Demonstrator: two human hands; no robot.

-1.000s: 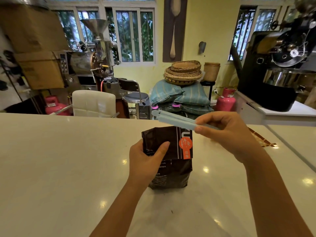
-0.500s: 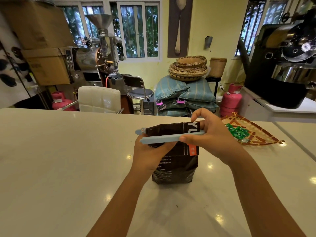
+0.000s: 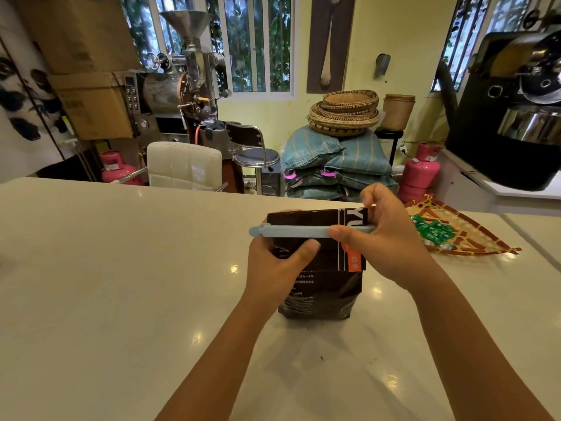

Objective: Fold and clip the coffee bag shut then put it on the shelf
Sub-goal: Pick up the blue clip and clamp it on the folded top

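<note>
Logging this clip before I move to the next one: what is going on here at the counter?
A person is sealing a dark brown coffee bag with an orange label, which stands upright on the glossy white counter. The left hand steadies the bag's folded top. The right hand holds a long pale blue plastic clip level across the fold, near the top edge. Whether the clip is snapped shut cannot be told. The bag is not yet on any shelf.
</note>
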